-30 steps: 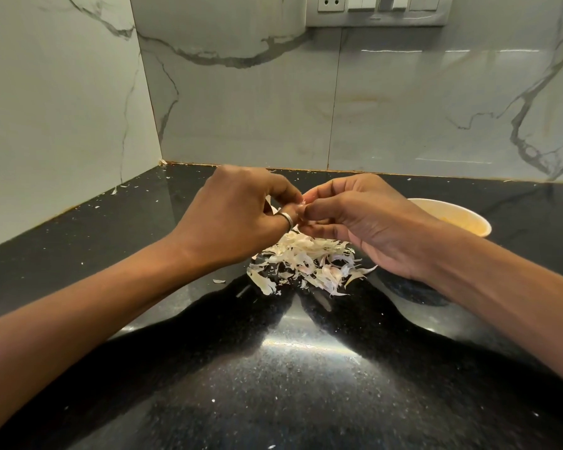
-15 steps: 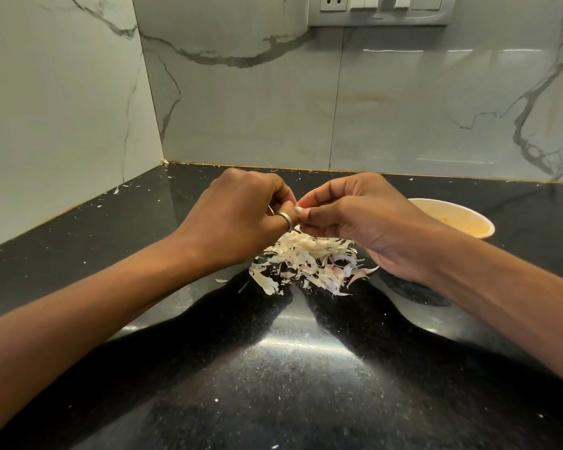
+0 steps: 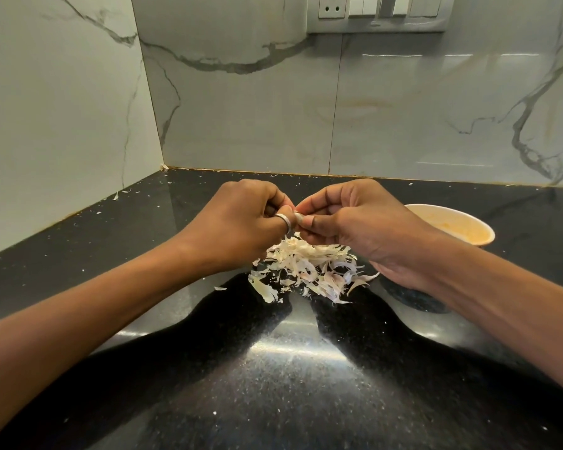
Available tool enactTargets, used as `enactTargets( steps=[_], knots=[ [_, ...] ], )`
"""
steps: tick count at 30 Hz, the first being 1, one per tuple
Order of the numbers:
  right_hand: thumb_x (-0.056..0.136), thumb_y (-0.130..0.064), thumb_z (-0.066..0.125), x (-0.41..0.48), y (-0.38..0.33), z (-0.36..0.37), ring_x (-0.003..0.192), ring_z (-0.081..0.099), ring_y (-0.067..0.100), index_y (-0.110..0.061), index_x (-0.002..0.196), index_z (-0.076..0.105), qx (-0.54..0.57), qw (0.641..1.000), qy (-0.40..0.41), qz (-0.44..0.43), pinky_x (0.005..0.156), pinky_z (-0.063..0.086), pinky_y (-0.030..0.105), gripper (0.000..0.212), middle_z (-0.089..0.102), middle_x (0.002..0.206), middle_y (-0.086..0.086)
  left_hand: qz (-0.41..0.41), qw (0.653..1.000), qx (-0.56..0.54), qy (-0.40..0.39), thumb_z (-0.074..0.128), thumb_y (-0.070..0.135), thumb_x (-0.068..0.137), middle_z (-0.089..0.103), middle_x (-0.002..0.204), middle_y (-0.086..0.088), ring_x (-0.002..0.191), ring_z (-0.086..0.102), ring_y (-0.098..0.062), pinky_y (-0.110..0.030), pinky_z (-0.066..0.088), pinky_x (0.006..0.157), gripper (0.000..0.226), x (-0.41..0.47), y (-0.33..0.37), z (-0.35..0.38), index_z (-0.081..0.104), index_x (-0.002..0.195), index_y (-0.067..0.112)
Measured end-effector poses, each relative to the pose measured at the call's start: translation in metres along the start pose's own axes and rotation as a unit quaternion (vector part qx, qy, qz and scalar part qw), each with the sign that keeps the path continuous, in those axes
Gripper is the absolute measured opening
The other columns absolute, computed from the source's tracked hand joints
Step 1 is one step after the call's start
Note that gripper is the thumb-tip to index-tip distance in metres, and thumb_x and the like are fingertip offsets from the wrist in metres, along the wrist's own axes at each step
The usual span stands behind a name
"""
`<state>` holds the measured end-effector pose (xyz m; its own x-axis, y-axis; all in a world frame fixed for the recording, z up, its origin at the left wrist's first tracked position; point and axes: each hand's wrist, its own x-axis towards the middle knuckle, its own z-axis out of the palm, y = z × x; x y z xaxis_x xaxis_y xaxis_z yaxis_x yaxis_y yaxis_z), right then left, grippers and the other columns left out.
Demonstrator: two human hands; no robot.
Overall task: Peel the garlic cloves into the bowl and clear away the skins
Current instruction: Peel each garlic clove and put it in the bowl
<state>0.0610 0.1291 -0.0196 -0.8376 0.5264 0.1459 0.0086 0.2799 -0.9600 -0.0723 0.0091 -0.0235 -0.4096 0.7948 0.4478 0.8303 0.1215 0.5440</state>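
My left hand and my right hand meet above a heap of pale garlic skins on the black counter. Both pinch one small garlic clove between their fingertips; only a sliver of it shows. A ring sits on a left finger. A cream bowl stands to the right, behind my right wrist, and its contents are mostly hidden.
The black speckled counter runs into a corner of marble-look walls. Small skin flakes lie scattered near the left wall. A socket and switch plate is high on the back wall.
Both hands have stayed over the heap, with the fingertips shifting slightly around the clove. The skin heap and bowl have not moved.
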Motion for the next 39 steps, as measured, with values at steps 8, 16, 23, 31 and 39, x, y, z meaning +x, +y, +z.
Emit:
enactTargets(
  steps=[8, 16, 23, 31, 39],
  knots=[
    [0.094, 0.006, 0.066, -0.0016, -0.0024, 0.0018, 0.072, 0.066, 0.015, 0.003, 0.098, 0.073, -0.008, 1.000, -0.009, -0.007, 0.070, 0.060, 0.020, 0.009, 0.075, 0.093, 0.025, -0.041, 0.999, -0.016, -0.010, 0.061, 0.016, 0.097, 0.070, 0.066, 0.002, 0.052, 0.068, -0.012, -0.031, 0.059, 0.057, 0.018, -0.0006, 0.0030, -0.0027, 0.068, 0.082, 0.020],
    [0.096, 0.007, 0.061, -0.0031, -0.0048, 0.0004, 0.079, 0.064, 0.021, 0.001, 0.114, 0.069, 0.050, 0.999, -0.007, 0.014, 0.078, 0.061, 0.025, 0.021, 0.071, 0.094, 0.019, -0.055, 0.998, 0.000, -0.009, 0.061, 0.013, 0.096, 0.070, 0.064, -0.001, 0.056, 0.070, -0.018, -0.035, 0.060, 0.059, 0.019, -0.0020, 0.0028, -0.0016, 0.069, 0.079, 0.016],
    [0.096, 0.010, 0.057, 0.0002, -0.0031, -0.0009, 0.078, 0.067, 0.015, 0.003, 0.107, 0.072, 0.129, 0.990, -0.017, 0.048, 0.074, 0.062, 0.022, 0.019, 0.071, 0.094, 0.018, -0.057, 0.998, -0.016, -0.020, 0.063, 0.016, 0.097, 0.070, 0.067, -0.001, 0.058, 0.071, -0.019, -0.039, 0.061, 0.059, 0.017, -0.0021, 0.0048, -0.0033, 0.069, 0.081, 0.017],
    [0.092, 0.012, 0.061, 0.0012, -0.0033, -0.0034, 0.079, 0.068, 0.015, 0.005, 0.104, 0.072, 0.154, 0.986, -0.024, 0.061, 0.069, 0.059, 0.019, 0.018, 0.071, 0.097, 0.016, -0.050, 0.998, -0.018, -0.017, 0.064, 0.020, 0.096, 0.069, 0.065, 0.001, 0.058, 0.070, -0.017, -0.041, 0.062, 0.059, 0.015, -0.0030, 0.0038, -0.0012, 0.069, 0.082, 0.018],
    [0.096, 0.005, 0.062, -0.0002, -0.0022, -0.0020, 0.080, 0.068, 0.016, 0.001, 0.107, 0.072, 0.129, 0.990, 0.004, 0.059, 0.074, 0.062, 0.024, 0.016, 0.071, 0.098, 0.017, -0.046, 0.999, -0.013, -0.021, 0.064, 0.020, 0.096, 0.068, 0.064, 0.004, 0.056, 0.069, -0.011, -0.035, 0.062, 0.057, 0.014, -0.0023, 0.0042, -0.0010, 0.068, 0.083, 0.018]
  ],
)
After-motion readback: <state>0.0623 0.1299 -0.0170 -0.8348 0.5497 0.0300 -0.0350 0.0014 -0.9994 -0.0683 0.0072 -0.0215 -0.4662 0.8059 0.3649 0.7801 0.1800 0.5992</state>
